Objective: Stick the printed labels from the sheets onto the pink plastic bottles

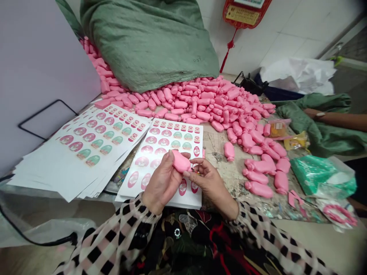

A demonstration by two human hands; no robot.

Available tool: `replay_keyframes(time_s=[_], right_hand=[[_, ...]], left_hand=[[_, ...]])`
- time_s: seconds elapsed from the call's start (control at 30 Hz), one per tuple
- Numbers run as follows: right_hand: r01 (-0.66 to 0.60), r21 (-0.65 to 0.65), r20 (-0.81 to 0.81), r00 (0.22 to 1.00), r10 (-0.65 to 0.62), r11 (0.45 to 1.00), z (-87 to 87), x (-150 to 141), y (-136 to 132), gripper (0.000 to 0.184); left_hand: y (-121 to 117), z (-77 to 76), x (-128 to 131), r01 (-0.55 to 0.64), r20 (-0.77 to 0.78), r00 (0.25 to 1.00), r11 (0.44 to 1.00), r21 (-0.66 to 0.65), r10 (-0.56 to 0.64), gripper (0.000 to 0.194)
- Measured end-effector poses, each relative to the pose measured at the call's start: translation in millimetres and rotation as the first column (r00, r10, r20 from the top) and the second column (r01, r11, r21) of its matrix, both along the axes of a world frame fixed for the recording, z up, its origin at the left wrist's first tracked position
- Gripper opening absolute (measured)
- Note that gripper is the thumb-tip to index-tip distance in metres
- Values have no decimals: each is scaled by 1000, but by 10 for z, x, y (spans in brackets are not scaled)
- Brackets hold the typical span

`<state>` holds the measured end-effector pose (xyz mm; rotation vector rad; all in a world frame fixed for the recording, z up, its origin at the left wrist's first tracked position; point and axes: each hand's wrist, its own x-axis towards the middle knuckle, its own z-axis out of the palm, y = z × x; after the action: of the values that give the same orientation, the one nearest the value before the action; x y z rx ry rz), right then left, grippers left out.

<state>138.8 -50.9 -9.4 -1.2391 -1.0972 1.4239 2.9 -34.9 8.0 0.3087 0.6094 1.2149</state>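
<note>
My left hand [162, 181] is closed round a small pink plastic bottle [180, 162], held just above a sheet of oval stickers [169, 143]. My right hand [207, 179] pinches at the bottle's lower right side with thumb and fingertips; whether a sticker is between them I cannot make out. Both hands hover over the near edge of the table [218, 147].
A big heap of pink bottles [206, 101] spreads across the table, with a smaller row [262, 168] to my right. A stack of sticker sheets [86, 145] lies left. A green sack [149, 42] stands behind. Another person's arm [335, 117] rests at right, near green plastic bags [321, 175].
</note>
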Motion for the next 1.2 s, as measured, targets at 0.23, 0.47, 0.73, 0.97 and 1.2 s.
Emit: replay_keyframes(time_s=[0.23, 0.47, 0.73, 0.97, 1.2], right_hand=[[-184, 141, 197, 968, 155, 973, 116, 317, 29, 21], [-246, 102, 427, 886, 182, 964, 65, 534, 335, 31], [-129, 278, 892, 403, -205, 952, -188, 671, 811, 19], [-234, 271, 934, 297, -197, 934, -183, 610, 832, 16], [-298, 214, 950, 286, -127, 930, -143, 662, 867, 16]], left_hand=[[-13, 23, -190, 467, -400, 792, 880, -87, -460, 23], [157, 85, -86, 670, -625, 501, 725, -157, -599, 16], [605, -182, 105, 593, -939, -102, 778, 207, 328, 6], [744, -290, 174, 613, -943, -168, 780, 129, 288, 16], [764, -337, 149, 559, -978, -27, 814, 157, 207, 23]])
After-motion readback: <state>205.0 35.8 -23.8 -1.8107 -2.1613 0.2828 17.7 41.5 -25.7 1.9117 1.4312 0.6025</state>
